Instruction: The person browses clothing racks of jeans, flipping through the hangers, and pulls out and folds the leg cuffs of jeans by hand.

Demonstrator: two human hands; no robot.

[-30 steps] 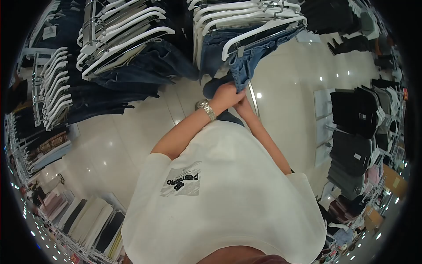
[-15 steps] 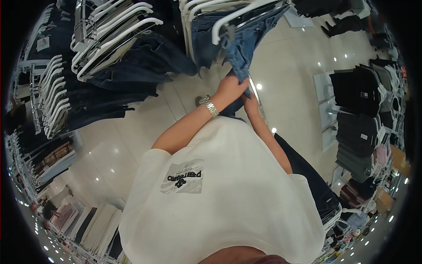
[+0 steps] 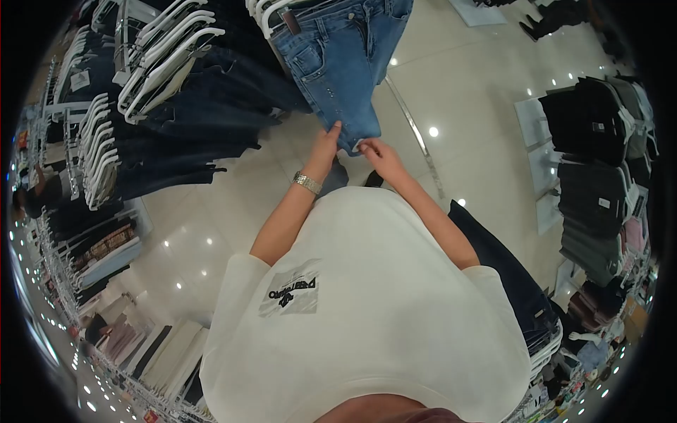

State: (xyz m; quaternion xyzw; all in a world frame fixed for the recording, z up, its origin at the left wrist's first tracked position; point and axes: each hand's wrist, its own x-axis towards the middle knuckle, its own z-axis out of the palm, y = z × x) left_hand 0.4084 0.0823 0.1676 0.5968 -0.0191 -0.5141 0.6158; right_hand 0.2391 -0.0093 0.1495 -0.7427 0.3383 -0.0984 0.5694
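A pair of blue jeans (image 3: 345, 60) hangs from the rack at the top of the view, its front with the fly and pockets facing me. My left hand (image 3: 326, 146), with a metal watch (image 3: 307, 182) on the wrist, grips the left edge of a leg near its lower end, thumb on top. Against the hem, my right hand (image 3: 383, 158) pinches the fabric between thumb and fingers, where a pale bit of the inside shows. The fingers of my left hand are partly hidden behind the denim.
Dark jeans (image 3: 233, 84) on white hangers (image 3: 173, 63) crowd the racks to the left. Folded dark trousers (image 3: 589, 123) lie on a display at the right. More dark jeans (image 3: 493, 261) hang close by my right side. A person's legs (image 3: 553, 21) show at the top right.
The jeans have gone from bunched and side-on to spread out with the front toward me. My hands have moved apart, the left one leftward, and both now hold the lower leg.
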